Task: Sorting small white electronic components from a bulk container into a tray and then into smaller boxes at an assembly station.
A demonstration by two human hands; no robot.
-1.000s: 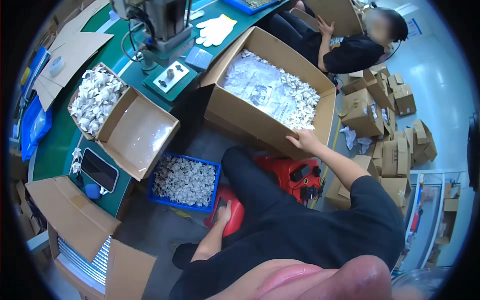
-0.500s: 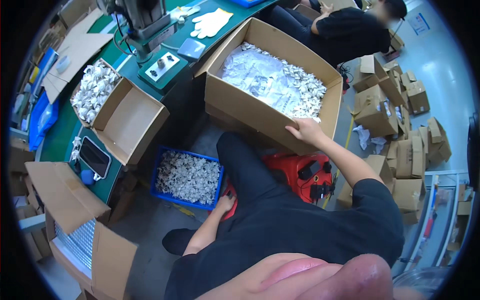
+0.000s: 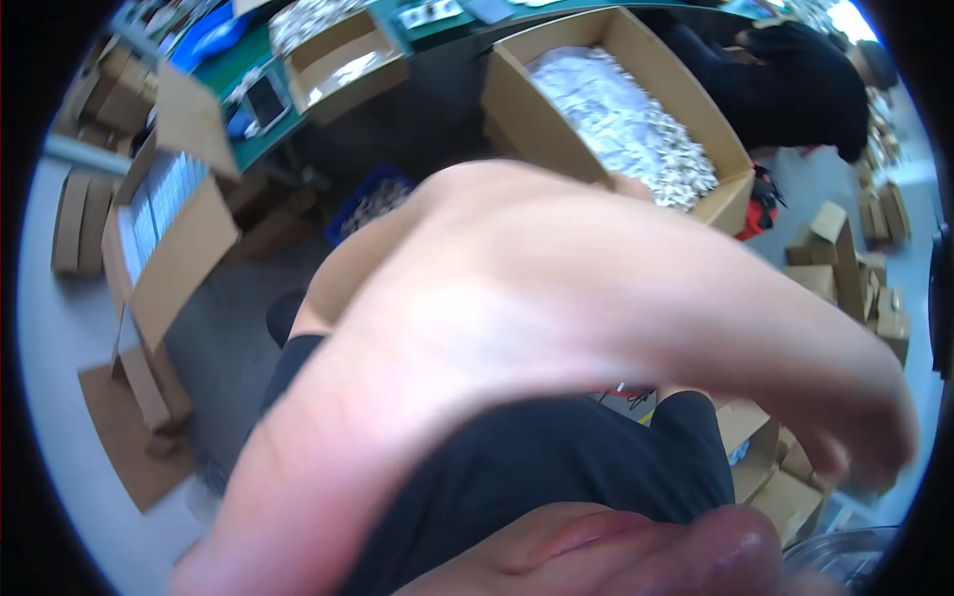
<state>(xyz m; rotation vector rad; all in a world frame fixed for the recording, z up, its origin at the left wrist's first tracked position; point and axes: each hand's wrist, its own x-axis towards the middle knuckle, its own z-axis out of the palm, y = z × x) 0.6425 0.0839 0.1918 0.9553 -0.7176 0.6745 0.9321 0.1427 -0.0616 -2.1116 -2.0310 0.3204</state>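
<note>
My left hand (image 3: 487,268) is raised very near the camera and blurred, covering much of the middle of the view. Its thumb side runs to the lower left and its fingers reach across to the right, wide apart, with nothing visible between them. Mostly hidden behind it, my right hand (image 3: 631,187) is at the near rim of a large cardboard box (image 3: 542,124). Inside that box lie many small white parts (image 3: 691,174) and a clear plastic sheet or bag (image 3: 586,89). A blue crate (image 3: 347,213) of similar small parts is partly covered by my left arm.
An open carton (image 3: 184,268) with silvery packing stands at left. On the green bench are a smaller cardboard box (image 3: 358,89), a heap of white parts (image 3: 308,22) and a phone (image 3: 266,99). Another person (image 3: 805,89) sits at far right, above stacked cartons (image 3: 889,313).
My left hand has risen from beside the blue crate to close before the camera. My right hand stays at the box rim. The whole view has tilted and shifted.
</note>
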